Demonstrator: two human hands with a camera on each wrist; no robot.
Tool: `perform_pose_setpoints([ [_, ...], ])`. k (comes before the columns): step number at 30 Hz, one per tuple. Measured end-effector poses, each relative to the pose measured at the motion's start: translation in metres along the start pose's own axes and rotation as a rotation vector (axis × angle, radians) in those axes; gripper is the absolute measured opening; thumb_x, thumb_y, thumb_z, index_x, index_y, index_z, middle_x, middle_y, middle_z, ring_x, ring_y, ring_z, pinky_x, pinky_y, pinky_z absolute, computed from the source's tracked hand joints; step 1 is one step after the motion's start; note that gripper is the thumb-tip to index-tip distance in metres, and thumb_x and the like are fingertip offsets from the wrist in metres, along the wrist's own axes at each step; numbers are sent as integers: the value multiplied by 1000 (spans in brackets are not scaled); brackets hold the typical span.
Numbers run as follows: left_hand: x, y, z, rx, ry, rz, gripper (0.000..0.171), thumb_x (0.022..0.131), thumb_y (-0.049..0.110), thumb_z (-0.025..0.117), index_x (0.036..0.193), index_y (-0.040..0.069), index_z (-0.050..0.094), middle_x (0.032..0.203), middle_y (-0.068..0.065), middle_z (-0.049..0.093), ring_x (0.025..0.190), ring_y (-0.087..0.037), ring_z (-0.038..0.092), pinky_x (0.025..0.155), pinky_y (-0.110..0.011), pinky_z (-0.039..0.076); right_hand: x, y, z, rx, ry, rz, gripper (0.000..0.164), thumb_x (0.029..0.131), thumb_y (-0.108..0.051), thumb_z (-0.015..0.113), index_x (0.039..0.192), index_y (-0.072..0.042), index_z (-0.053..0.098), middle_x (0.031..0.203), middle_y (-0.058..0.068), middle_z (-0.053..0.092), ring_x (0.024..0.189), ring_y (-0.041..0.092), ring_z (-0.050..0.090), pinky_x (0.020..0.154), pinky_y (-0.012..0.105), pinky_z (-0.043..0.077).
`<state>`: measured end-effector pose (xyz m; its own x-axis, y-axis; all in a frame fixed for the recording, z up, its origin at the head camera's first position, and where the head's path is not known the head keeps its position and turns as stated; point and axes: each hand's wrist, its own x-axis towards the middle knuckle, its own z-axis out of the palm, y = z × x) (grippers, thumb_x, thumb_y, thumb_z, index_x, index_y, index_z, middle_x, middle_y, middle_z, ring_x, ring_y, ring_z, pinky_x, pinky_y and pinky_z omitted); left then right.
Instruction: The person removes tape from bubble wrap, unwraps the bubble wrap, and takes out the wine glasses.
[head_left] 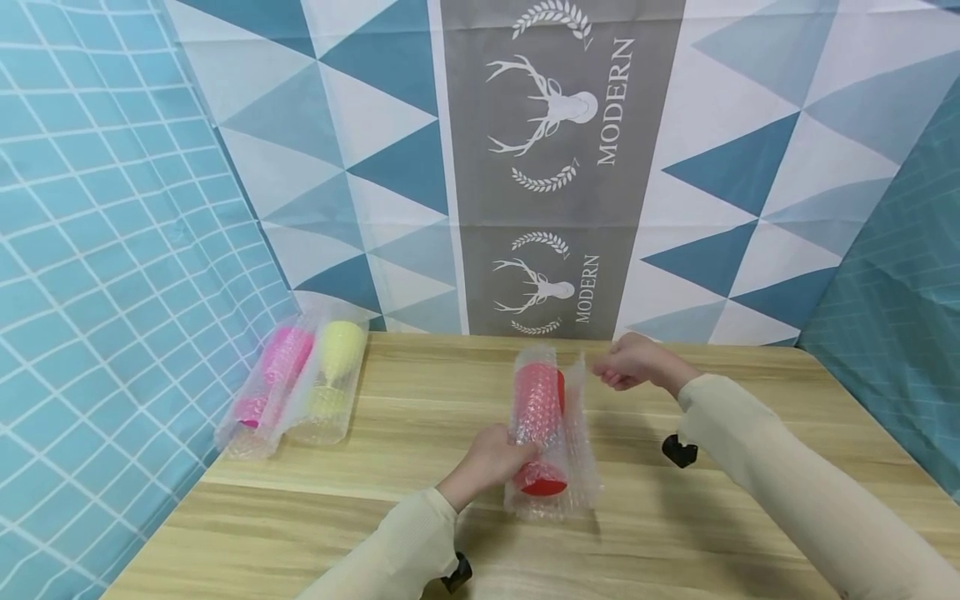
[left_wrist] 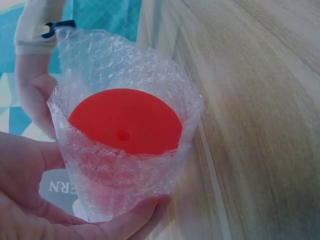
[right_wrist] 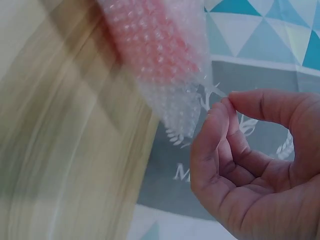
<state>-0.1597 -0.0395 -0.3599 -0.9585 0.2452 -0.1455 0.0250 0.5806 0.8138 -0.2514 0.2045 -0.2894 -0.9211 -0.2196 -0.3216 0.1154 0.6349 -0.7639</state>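
A red item with a flat round base, a small dimple at its middle, lies wrapped in bubble wrap at the table's centre. My left hand grips the near end of the bundle from the left, thumb on top; in the left wrist view the fingers curl around the wrap. A loose flap of the wrap stands up along the right side. At the flap's far corner my right hand is curled, thumb and index fingertips pinched together close beside the plastic.
Two more bubble-wrapped items, one pink and one yellow, lie side by side at the table's far left. A patterned cloth backdrop rises behind the wooden table. Blue sheets hang at both sides.
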Motion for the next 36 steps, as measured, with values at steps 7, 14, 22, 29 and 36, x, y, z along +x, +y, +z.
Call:
perform_pose_setpoints([
  [7,0,0,0,7,-3,9,23,88,24,61,71,10,54,64,-1,50,55,-12,43,47,-22,35,-4,31,-10,81,-32,28,15,93,-14,59,87,-1,62,65,-7,59,57,0,53,62,16,53],
  [14,2,1,1,14,-7,11,24,88,24,60,69,11,54,63,0,51,55,-12,43,47,-22,35,-3,57,-16,178,-96,71,18,97,-16,54,84,-7,63,64,-10,59,60,0,55,66,16,55],
  [22,1,1,4,-16,-11,-1,21,88,23,60,74,8,56,66,-2,53,56,-13,45,48,-22,37,-9,74,-16,190,-115,75,19,98,-17,54,85,-7,64,63,-12,59,60,-2,55,64,15,53],
  [29,1,0,5,-26,-26,11,23,87,23,60,69,9,56,62,0,53,53,-12,44,46,-21,36,-18,93,-20,204,-61,87,21,99,-16,52,99,2,64,66,-11,61,61,-1,57,64,16,54],
  [36,2,0,5,-28,-37,13,27,88,24,60,64,11,57,59,1,54,49,-10,42,42,-19,32,-35,86,-11,110,-6,45,47,99,-26,56,120,16,58,87,5,71,74,3,64,74,23,60],
])
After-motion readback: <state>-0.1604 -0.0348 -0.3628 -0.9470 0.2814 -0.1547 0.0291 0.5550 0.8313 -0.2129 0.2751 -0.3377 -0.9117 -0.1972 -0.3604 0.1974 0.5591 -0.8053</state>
